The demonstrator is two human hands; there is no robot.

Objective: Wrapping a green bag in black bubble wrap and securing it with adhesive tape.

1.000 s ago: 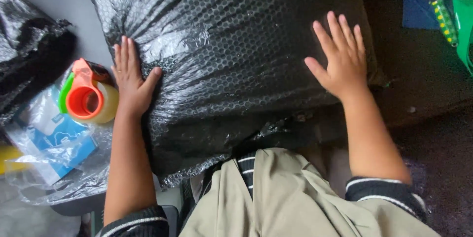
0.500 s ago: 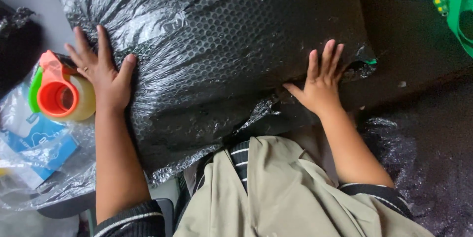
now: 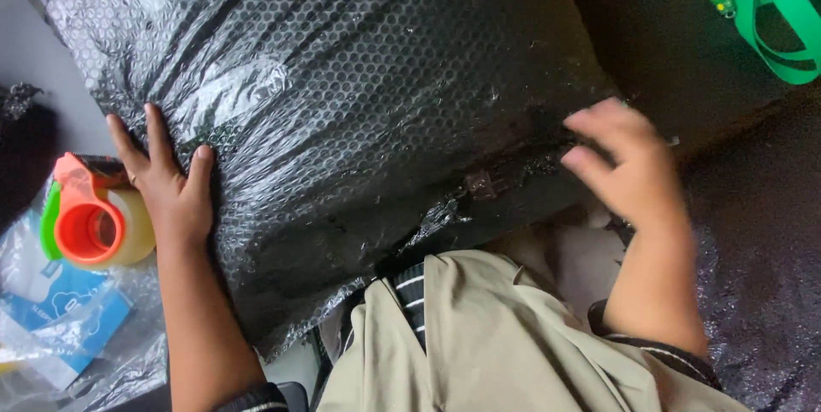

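Note:
A big bundle wrapped in black bubble wrap [image 3: 342, 112] fills the middle of the head view. My left hand [image 3: 167, 181] lies flat on its left edge with the fingers spread. My right hand [image 3: 629, 168] is blurred at the bundle's lower right corner, fingers curled at the loose wrap edge; whether it grips the wrap is unclear. Just left of my left hand stands a tape dispenser [image 3: 90, 219] with an orange core, a green side and a roll of clear tape.
Clear plastic bags with a blue packet [image 3: 56, 318] lie at the lower left. A green strap and bag [image 3: 770, 10] sit at the top right. More black bubble wrap [image 3: 761, 292] covers the dark surface at the right. My beige clothing [image 3: 513, 352] is at the bottom.
My right hand has slid down from the top of the bundle to its lower right corner and curled its fingers. My left hand stays pressed on the left edge.

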